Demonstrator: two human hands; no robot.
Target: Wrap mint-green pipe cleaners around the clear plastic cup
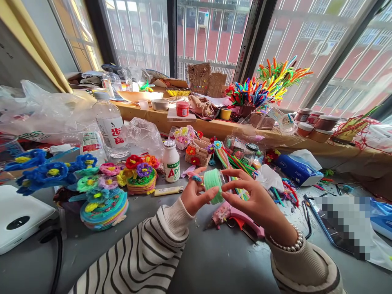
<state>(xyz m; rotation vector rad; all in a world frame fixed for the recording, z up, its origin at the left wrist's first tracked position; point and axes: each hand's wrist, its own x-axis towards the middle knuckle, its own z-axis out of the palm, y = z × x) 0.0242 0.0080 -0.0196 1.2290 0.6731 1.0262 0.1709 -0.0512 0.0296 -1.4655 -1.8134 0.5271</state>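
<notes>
Both of my hands hold a light green coil of pipe cleaner (213,184) on edge above the grey table (214,257). My left hand (194,194) pinches it from the left, with a small blue and pink piece on one finger. My right hand (255,197) grips it from the right with thumb and fingers; a pearl bracelet is on that wrist. A pink glue gun (237,217) lies on the table just under my hands.
Stacks of coiled coasters with fuzzy flowers (104,196) sit at the left, by a small AD bottle (170,161) and a water bottle (109,124). Loose pipe cleaners (235,161), a tissue pack (298,169), and a phone (339,220) lie right. A cluttered windowsill shelf (214,124) runs behind.
</notes>
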